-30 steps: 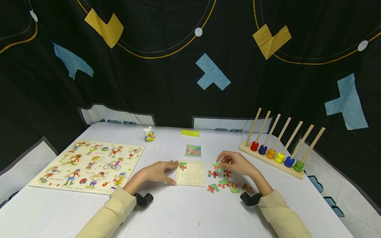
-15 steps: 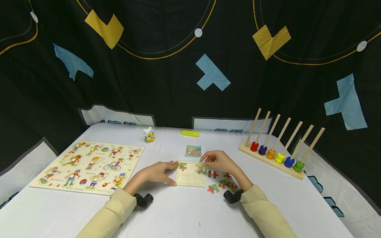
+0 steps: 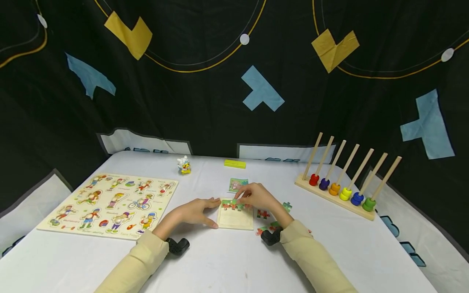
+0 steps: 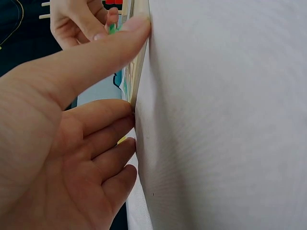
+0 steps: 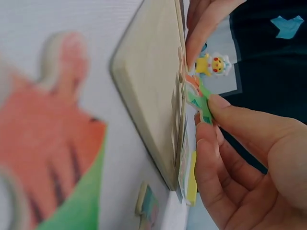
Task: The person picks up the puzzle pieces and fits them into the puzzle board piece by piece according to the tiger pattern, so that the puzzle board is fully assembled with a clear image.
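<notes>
My left hand [image 3: 194,211] rests at the left side of a shallow wooden puzzle tray [image 3: 234,222]; its thumb and fingertips touch the tray's edge. Between thumb and fingers, my right hand [image 3: 260,198] pinches a green and red jigsaw piece [image 5: 197,98], held tilted at the tray's top row. Beside it in that row, a red and green corner piece [image 3: 225,204] lies in the tray's upper left. Loose jigsaw pieces [image 3: 263,214] are scattered to the tray's right, some hidden under my right forearm.
A picture card [image 3: 235,184] lies behind the tray, and farther back are a yellow block [image 3: 235,164] and a small toy figure [image 3: 184,165]. A sports peg-puzzle board [image 3: 110,203] spans the left. On the right stands a peg rack [image 3: 333,195] with coloured rings.
My right hand has carried the jigsaw piece leftward from the loose pieces to the tray's top row, beside the corner piece. My left hand has stayed at the tray's left edge.
</notes>
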Tool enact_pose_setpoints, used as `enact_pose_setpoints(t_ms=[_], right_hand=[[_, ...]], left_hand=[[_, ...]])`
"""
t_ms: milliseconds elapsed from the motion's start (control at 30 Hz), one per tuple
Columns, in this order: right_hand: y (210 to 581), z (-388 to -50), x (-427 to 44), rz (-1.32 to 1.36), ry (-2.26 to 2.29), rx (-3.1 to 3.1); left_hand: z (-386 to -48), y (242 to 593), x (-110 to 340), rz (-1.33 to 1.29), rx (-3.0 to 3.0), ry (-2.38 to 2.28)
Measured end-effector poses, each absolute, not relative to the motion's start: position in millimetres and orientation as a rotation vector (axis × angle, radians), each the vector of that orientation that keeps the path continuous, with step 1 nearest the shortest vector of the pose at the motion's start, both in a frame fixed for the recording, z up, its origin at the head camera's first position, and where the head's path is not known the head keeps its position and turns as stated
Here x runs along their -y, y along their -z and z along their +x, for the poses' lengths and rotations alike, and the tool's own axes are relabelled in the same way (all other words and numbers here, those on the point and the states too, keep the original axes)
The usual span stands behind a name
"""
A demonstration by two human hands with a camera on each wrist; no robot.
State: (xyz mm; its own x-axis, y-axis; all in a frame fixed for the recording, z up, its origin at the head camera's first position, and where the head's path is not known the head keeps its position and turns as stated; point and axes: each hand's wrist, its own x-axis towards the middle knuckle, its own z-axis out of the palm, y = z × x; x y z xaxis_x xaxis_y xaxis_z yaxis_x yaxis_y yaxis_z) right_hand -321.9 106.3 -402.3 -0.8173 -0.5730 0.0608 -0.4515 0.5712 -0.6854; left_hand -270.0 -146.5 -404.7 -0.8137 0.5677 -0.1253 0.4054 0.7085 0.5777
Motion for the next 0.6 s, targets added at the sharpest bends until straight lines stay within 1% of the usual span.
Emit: enact_pose_setpoints(t_ms=[267, 600], right_hand=[[402.8, -327.4, -99.8, -0.804, 0.986, -2.677], [402.4, -326.7, -96.3, -0.763, 1.019, -2.647]], left_hand=[[-269.2, 404.9, 146.3, 0.777, -2.626, -0.794], [-270.5, 404.0, 146.0, 0.773, -2.629, -0.787]])
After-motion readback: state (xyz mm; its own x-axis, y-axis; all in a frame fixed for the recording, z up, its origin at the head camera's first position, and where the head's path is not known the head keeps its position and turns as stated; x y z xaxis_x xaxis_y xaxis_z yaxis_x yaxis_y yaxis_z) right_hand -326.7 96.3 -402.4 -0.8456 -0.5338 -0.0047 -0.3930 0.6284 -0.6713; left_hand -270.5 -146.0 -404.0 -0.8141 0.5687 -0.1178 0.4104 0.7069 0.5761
